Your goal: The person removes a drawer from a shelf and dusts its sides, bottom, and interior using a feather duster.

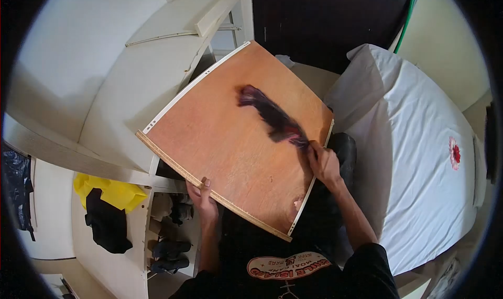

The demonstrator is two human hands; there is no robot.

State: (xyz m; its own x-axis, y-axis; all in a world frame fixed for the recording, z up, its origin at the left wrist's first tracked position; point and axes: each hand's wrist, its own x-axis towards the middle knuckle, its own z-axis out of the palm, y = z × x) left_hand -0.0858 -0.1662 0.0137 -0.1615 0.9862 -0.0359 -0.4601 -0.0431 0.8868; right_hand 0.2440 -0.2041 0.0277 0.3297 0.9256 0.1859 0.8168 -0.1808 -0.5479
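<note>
A wooden board [230, 142] with white strips along two sides lies tilted in front of my body, its bare wood face up. My left hand [203, 198] is closed on the board's near left edge, thumb on top and fingers underneath. In my right hand [325, 165], by the right edge, is one end of a dark cloth [277, 121] with reddish patches. The cloth stretches up and left over the board and is blurred by motion.
White shelving [141, 100] rises at the left, with a yellow cloth [110, 191] and a black cloth [107, 225] on a lower surface. Shoes [170, 249] sit in a compartment below. A white-covered bed [403, 157] is at right, a dark door [325, 21] behind.
</note>
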